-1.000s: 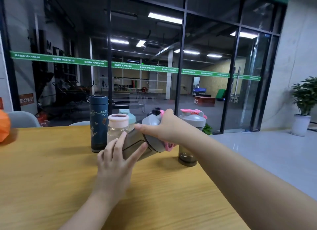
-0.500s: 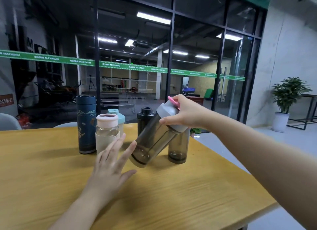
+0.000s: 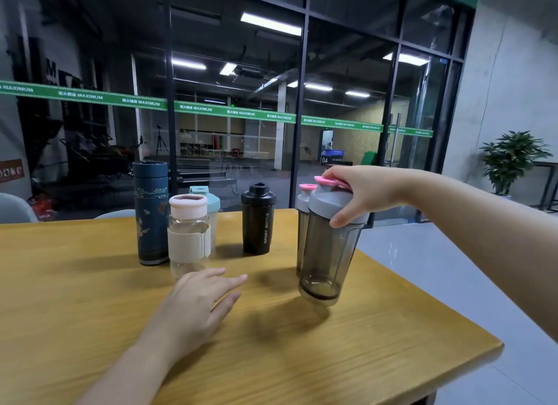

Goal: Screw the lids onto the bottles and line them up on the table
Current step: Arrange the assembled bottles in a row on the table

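My right hand grips the grey lid of a smoky shaker bottle with a pink flip cap, held nearly upright just above the wooden table. Right behind it stands a second smoky shaker of the same kind. A black sport bottle stands further left. At the left are a dark blue flask, a clear bottle with a pink lid and, behind that, a bottle with a light blue lid. My left hand hovers flat over the table with fingers spread, holding nothing.
The table's right edge and rounded corner lie close to the held shaker. A glass wall rises behind the table. Grey chair backs show at the far left, and a potted plant stands on the floor at the right.
My right hand has swung the shaker from tilted to nearly upright and carried it right, in front of the other shaker. My left hand has let go of it and dropped toward the table.
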Action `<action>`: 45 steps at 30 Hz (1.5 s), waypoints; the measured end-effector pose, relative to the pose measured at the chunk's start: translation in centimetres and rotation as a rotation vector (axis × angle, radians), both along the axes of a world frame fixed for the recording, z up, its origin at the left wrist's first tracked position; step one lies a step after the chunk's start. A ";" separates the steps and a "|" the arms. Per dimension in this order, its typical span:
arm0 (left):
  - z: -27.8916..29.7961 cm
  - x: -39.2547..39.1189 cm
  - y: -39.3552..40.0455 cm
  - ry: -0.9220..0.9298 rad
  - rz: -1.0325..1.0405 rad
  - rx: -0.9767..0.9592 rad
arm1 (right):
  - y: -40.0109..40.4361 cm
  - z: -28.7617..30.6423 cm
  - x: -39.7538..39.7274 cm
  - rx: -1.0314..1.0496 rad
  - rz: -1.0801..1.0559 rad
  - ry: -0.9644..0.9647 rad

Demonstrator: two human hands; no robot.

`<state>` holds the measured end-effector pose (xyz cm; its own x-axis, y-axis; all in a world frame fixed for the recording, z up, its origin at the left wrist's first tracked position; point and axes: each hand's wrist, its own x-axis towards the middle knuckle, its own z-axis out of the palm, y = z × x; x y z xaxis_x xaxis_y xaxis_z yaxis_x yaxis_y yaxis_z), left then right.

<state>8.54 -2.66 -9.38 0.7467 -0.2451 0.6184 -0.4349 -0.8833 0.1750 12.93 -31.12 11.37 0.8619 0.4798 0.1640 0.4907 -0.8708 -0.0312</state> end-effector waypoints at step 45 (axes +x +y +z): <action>0.5 -0.3 0.1 0.167 0.054 -0.651 | 2.6 1.6 4.7 0.256 -0.020 0.010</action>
